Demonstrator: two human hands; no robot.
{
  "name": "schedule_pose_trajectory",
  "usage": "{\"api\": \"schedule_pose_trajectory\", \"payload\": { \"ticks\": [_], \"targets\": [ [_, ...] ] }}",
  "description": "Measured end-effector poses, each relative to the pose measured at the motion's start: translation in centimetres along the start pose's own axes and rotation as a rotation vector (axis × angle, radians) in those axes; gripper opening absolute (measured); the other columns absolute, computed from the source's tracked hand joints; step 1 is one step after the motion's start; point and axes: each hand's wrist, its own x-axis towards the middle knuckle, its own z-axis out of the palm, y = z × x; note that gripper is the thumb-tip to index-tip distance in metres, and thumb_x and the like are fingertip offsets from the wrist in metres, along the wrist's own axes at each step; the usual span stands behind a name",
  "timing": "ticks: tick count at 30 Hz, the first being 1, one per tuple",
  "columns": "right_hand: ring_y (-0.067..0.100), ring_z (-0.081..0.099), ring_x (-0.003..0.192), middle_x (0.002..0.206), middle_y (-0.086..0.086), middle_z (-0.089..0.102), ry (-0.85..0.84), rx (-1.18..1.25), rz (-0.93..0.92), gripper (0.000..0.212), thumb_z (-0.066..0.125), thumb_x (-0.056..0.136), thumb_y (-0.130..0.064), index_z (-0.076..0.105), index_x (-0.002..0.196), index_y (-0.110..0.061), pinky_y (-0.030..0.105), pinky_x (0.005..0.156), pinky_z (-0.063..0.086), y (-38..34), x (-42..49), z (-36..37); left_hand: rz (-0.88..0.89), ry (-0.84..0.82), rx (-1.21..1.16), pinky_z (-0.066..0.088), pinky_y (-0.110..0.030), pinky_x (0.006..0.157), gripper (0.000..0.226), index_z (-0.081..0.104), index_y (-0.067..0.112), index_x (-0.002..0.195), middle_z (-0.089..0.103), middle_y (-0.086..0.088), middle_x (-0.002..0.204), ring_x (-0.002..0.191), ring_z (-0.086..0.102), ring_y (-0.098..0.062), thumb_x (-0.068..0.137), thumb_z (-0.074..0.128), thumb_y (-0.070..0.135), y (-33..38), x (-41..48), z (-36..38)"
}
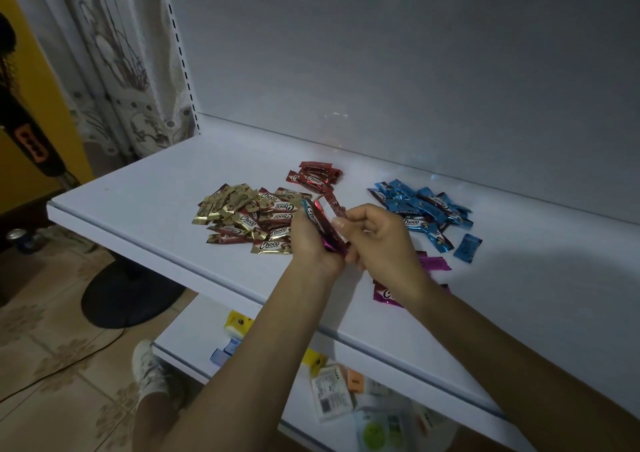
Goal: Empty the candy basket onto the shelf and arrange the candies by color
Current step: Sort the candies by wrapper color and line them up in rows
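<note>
Head view showed the left hand [308,244] curled tight round a mixed handful of foil-wrapped candies [323,223], red wrappers uppermost with a teal edge beside them and a magenta tail poking out below. The right hand [377,233] pinched the near side of that same handful between thumb and bent fingers, seemingly teasing one red piece loose. Both hands hung just above the white laminate shelf [138,202]. Around them lay a sprawling heap of gold-wrapped candies [239,209] to the left, a small stack of red-wrapped candies [315,176] behind, a pile of blue-wrapped candies [419,202] to the right, and a few magenta-wrapped candies [434,263] half hidden under the right wrist and forearm. The basket was nowhere in sight. Sorting looked well along, yet I saw trouble waiting. The slick wrappers could slide out of that crowded fist and land in the gold heap just beside it, undoing the sort. The right forearm, crossing the magenta ones so near the front edge, could sweep them off toward the lower shelf of small packets [332,392]. In such dim light, red might pass for the brownish wrappers among the gold.
</note>
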Motion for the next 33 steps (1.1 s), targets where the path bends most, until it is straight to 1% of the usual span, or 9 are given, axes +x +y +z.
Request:
{"api": "schedule_pose_trajectory", "payload": {
  "ticks": [3,5,10,13,16,20,25,29,33],
  "targets": [
    [0.008,0.053,0.044,0.055,-0.005,0.062,-0.037,0.141,0.049,0.005,0.060,0.092,-0.013,0.065,0.091,-0.012,0.020,0.043,0.046,-0.5,-0.1,0.0,0.012,0.006,0.047,0.036,-0.017,0.036,0.056,0.048,0.016,0.061,0.048,-0.004,0.051,0.035,0.046,-0.019,0.098,0.028,0.053,0.2,0.0,0.4],
    [0.009,0.054,0.047,0.062,-0.001,0.063,-0.047,0.232,0.083,0.008,0.058,0.092,-0.013,0.065,0.095,-0.010,0.021,0.045,0.048,-0.8,-0.2,0.0,0.046,0.028,0.037,0.033,-0.015,0.034,0.051,0.051,0.018,0.063,0.046,-0.001,0.052,0.035,0.043,-0.015,0.097,0.035,0.052,0.6,0.1,0.5],
    [0.010,0.058,0.054,0.077,0.004,0.064,-0.016,0.298,0.223,0.012,0.059,0.092,-0.017,0.066,0.099,-0.011,0.020,0.045,0.046,-0.4,2.4,-0.6,0.232,0.095,0.004,0.022,-0.015,0.030,0.017,0.058,0.022,0.093,0.045,0.009,0.055,0.036,0.035,-0.002,0.099,0.044,0.029,3.1,0.7,-0.3],
    [0.008,0.060,0.051,0.077,0.002,0.065,0.026,0.109,0.234,0.002,0.066,0.087,-0.015,0.068,0.087,-0.016,0.019,0.045,0.047,0.7,6.5,-0.4,0.259,0.109,0.065,0.020,-0.015,0.030,0.020,0.059,0.022,0.094,0.044,0.009,0.051,0.035,0.033,-0.003,0.100,0.042,0.031,4.9,0.8,-0.5],
    [0.009,0.058,0.057,0.073,-0.006,0.065,0.145,-0.171,0.021,0.005,0.074,0.081,-0.015,0.071,0.080,-0.019,0.020,0.052,0.048,2.2,11.5,1.1,0.309,0.102,0.173,0.021,-0.015,0.031,0.024,0.063,0.022,0.096,0.044,0.008,0.054,0.035,0.032,-0.004,0.100,0.042,0.033,7.0,1.4,-1.1],
    [0.012,0.056,0.080,0.100,0.002,0.063,0.176,-0.693,-0.268,0.011,0.070,0.084,-0.019,0.072,0.094,-0.014,0.022,0.070,0.042,4.0,15.9,3.4,0.342,0.096,0.261,0.022,-0.016,0.032,0.026,0.063,0.023,0.102,0.044,0.008,0.056,0.037,0.032,-0.004,0.102,0.039,0.034,8.6,2.1,-2.3],
    [0.022,0.060,0.089,0.108,0.005,0.061,0.089,-0.936,-0.305,0.019,0.061,0.090,-0.024,0.071,0.105,-0.016,0.026,0.069,0.040,6.0,17.0,3.9,0.348,0.097,0.315,0.023,-0.016,0.034,0.029,0.064,0.024,0.100,0.044,0.007,0.057,0.038,0.032,-0.004,0.103,0.037,0.036,9.2,3.1,-2.3],
    [0.019,0.059,0.090,0.111,0.005,0.062,0.095,-0.878,-0.290,0.024,0.056,0.093,-0.021,0.069,0.113,-0.018,0.025,0.069,0.042,6.7,16.8,3.1,0.341,0.096,0.314,0.024,-0.017,0.034,0.028,0.065,0.024,0.101,0.046,0.008,0.055,0.038,0.033,-0.004,0.103,0.038,0.032,8.7,3.7,-2.3],
    [0.008,0.061,0.080,0.096,0.001,0.068,0.171,-0.455,-0.179,0.016,0.057,0.093,-0.017,0.070,0.101,-0.016,0.017,0.061,0.047,4.9,15.2,1.7,0.395,0.103,0.412,0.026,-0.018,0.035,0.025,0.067,0.023,0.100,0.047,0.006,0.055,0.038,0.035,-0.006,0.101,0.042,0.026,7.6,3.6,-1.6]
  ]
}}
